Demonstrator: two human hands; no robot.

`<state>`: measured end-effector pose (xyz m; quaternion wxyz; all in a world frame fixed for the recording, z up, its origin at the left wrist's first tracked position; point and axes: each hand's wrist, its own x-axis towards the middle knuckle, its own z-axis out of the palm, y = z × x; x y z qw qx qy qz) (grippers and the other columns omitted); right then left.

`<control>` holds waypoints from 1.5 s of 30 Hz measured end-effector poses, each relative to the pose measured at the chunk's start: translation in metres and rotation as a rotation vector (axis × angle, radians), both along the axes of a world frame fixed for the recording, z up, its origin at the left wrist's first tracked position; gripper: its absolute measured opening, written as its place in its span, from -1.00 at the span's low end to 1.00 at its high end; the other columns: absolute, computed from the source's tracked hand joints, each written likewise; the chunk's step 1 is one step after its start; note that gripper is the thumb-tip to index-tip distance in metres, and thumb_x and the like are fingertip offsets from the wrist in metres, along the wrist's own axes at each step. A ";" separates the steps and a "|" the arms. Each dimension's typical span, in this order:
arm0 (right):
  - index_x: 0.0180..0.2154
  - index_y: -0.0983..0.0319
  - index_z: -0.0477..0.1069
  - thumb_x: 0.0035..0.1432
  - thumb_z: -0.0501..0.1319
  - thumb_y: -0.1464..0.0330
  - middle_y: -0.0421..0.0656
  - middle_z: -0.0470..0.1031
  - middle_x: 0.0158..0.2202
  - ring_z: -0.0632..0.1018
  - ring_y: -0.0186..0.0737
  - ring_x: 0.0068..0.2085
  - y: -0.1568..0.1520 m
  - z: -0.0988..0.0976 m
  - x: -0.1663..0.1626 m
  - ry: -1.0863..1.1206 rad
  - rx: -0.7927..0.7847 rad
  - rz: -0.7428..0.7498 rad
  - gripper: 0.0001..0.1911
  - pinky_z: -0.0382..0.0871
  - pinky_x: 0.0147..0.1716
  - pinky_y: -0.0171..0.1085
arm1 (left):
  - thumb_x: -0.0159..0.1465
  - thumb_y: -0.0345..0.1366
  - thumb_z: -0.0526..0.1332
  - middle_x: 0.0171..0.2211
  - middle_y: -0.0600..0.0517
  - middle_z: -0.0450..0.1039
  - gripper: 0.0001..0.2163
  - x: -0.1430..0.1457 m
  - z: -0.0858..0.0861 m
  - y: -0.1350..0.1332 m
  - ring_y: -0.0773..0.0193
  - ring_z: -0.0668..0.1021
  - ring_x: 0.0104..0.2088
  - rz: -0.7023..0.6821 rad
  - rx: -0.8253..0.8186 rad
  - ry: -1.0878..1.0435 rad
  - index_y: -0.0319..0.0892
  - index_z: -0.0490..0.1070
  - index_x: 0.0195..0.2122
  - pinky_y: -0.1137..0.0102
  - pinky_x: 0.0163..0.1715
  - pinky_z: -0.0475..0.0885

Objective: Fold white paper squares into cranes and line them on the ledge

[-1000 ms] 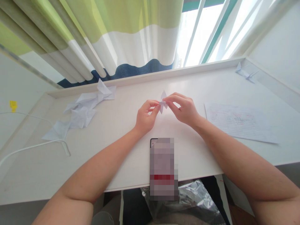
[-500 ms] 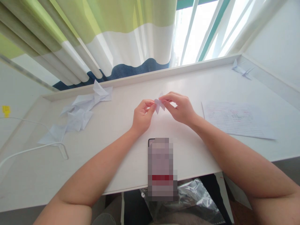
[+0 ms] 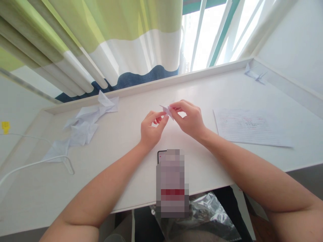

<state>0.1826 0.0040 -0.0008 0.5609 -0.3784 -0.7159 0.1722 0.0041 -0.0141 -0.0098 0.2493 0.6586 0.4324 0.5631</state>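
Now the small, white, folded-paper piece [image 3: 165, 109] is angled differently over the middle of the pale worktop [image 3: 207, 89]: half a second ago its points fanned nearward; one thin tip now juts far-left. Fingers of the left hand [image 3: 152, 129] and right hand [image 3: 188, 118] pinch it.

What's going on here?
A person at a white desk has a small folded paper between the fingertips of the left hand and the right hand. More folded papers lie to the left, a sheet with writing to the right, and a phone nearer the person.
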 end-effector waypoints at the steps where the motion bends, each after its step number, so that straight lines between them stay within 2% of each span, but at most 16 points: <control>1: -0.19 0.10 0.56 0.49 0.24 0.19 -0.15 0.66 -0.23 0.66 -0.15 -0.21 -0.001 0.000 0.000 -0.009 -0.005 0.013 -0.80 0.65 -0.12 -0.09 | 0.36 -0.13 0.45 -0.38 0.08 0.52 -0.88 0.000 -0.001 0.001 0.31 0.47 -0.37 -0.002 -0.017 -0.018 0.01 0.73 -0.18 0.34 -0.30 0.43; 7: -0.13 0.10 0.57 0.48 0.24 0.24 -0.15 0.69 -0.18 0.68 -0.18 -0.19 -0.003 -0.001 -0.002 -0.020 0.026 0.085 -0.85 0.66 -0.09 -0.11 | 0.31 0.00 0.49 -0.30 0.06 0.63 -0.77 0.000 -0.011 0.010 0.30 0.53 -0.30 -0.086 -0.174 -0.236 -0.03 0.72 -0.23 0.34 -0.24 0.43; 11: -0.09 0.10 0.57 0.46 0.24 0.29 -0.16 0.71 -0.16 0.70 -0.18 -0.17 -0.004 -0.002 -0.004 -0.038 -0.003 0.075 -0.88 0.67 -0.08 -0.11 | 0.25 0.02 0.54 -0.25 0.06 0.67 -0.73 0.002 -0.009 0.010 0.30 0.55 -0.27 -0.108 -0.222 -0.313 -0.02 0.72 -0.18 0.34 -0.22 0.44; 17: -0.12 0.13 0.55 0.45 0.26 0.23 -0.16 0.72 -0.22 0.71 -0.19 -0.22 -0.002 -0.003 -0.005 -0.003 0.032 0.076 -0.86 0.69 -0.12 -0.13 | 0.20 0.02 0.57 -0.40 0.08 0.58 -0.72 0.005 0.000 0.006 0.34 0.45 -0.38 -0.069 -0.257 -0.332 -0.08 0.70 -0.32 0.37 -0.33 0.36; 20: -0.17 0.14 0.52 0.44 0.30 0.22 -0.18 0.71 -0.25 0.72 -0.20 -0.24 -0.002 -0.002 -0.005 0.043 0.019 0.077 -0.86 0.71 -0.11 -0.14 | 0.19 0.01 0.57 -0.41 0.08 0.55 -0.73 0.007 0.003 0.003 0.34 0.43 -0.38 -0.090 -0.251 -0.339 -0.07 0.70 -0.36 0.36 -0.32 0.35; 24: -0.12 0.13 0.52 0.46 0.28 0.22 -0.19 0.71 -0.24 0.73 -0.21 -0.23 -0.002 -0.002 -0.004 0.053 -0.003 0.101 -0.86 0.71 -0.12 -0.14 | 0.21 0.03 0.56 -0.37 0.06 0.54 -0.74 0.007 0.003 0.004 0.29 0.47 -0.30 -0.133 -0.272 -0.386 -0.04 0.70 -0.34 0.33 -0.21 0.41; 32: 0.00 0.10 0.55 0.50 0.23 0.19 -0.17 0.72 -0.15 0.73 -0.21 -0.18 0.000 -0.006 -0.003 0.037 -0.031 0.158 -0.81 0.71 -0.09 -0.12 | 0.20 0.05 0.56 -0.16 0.04 0.50 -0.74 0.004 -0.001 0.005 0.20 0.53 -0.08 -0.139 -0.282 -0.417 0.00 0.70 -0.31 0.27 -0.03 0.50; 38: 0.04 0.11 0.57 0.50 0.24 0.25 -0.18 0.73 -0.13 0.74 -0.21 -0.17 0.000 -0.007 -0.004 0.045 -0.068 0.190 -0.81 0.72 -0.09 -0.12 | 0.19 0.02 0.58 0.04 0.03 0.58 -0.75 0.005 0.000 0.004 0.10 0.55 0.13 -0.180 -0.329 -0.472 0.06 0.75 -0.19 0.15 0.16 0.46; 41: 0.01 0.12 0.60 0.49 0.26 0.27 -0.17 0.74 -0.12 0.74 -0.22 -0.18 -0.001 -0.006 -0.005 0.058 -0.043 0.192 -0.83 0.72 -0.12 -0.14 | 0.21 0.00 0.57 0.06 0.06 0.63 -0.78 0.004 0.001 0.004 0.09 0.57 0.13 -0.206 -0.403 -0.516 0.09 0.75 -0.19 0.16 0.16 0.44; 45: -0.02 0.10 0.61 0.50 0.25 0.19 -0.17 0.75 -0.14 0.73 -0.20 -0.19 -0.002 -0.005 -0.005 0.029 -0.038 0.166 -0.79 0.72 -0.14 -0.13 | 0.23 0.02 0.55 0.00 0.07 0.68 -0.78 0.004 0.002 0.004 0.09 0.62 0.09 -0.254 -0.450 -0.549 0.08 0.72 -0.21 0.17 0.11 0.46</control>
